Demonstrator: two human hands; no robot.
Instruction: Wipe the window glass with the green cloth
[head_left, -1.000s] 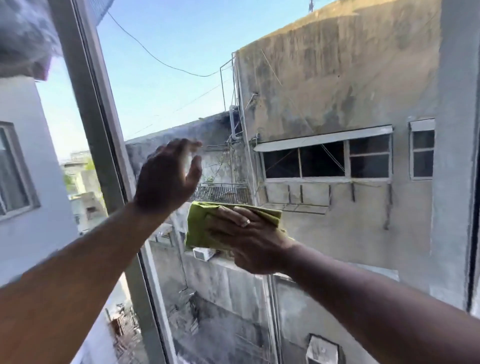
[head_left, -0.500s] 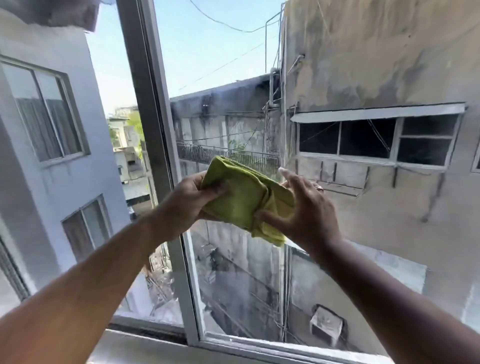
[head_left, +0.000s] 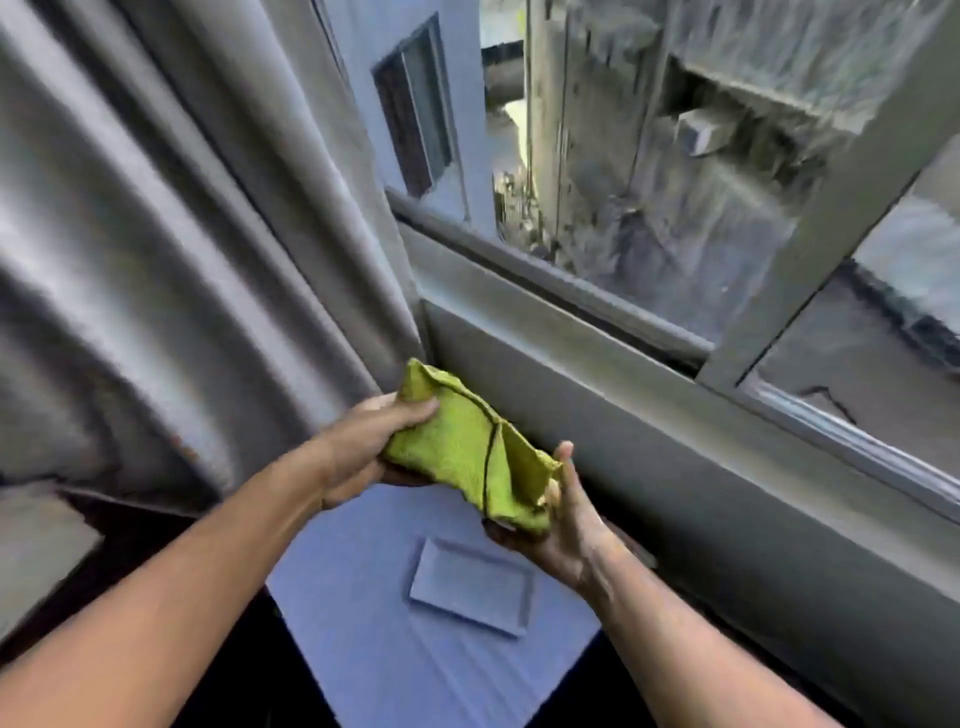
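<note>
The green cloth (head_left: 467, 452) is crumpled and held between both hands, below the window sill and away from the glass. My left hand (head_left: 363, 447) grips its left end with the thumb on top. My right hand (head_left: 561, 525) cups its right end from below, fingers pointing up. The window glass (head_left: 649, 208) is at the upper right, behind a grey frame (head_left: 810, 244). The picture is blurred by motion.
A grey curtain (head_left: 156, 234) hangs at the left, down to the sill corner. The wide grey sill (head_left: 623, 374) runs diagonally to the right. Below the hands is a blue surface (head_left: 415, 665) with a small rectangular tray (head_left: 472, 584) on it.
The cloth has come off the glass: both hands took hold of it and lowered it below the sill. The view has swung down from the buildings outside to the sill and blue surface.
</note>
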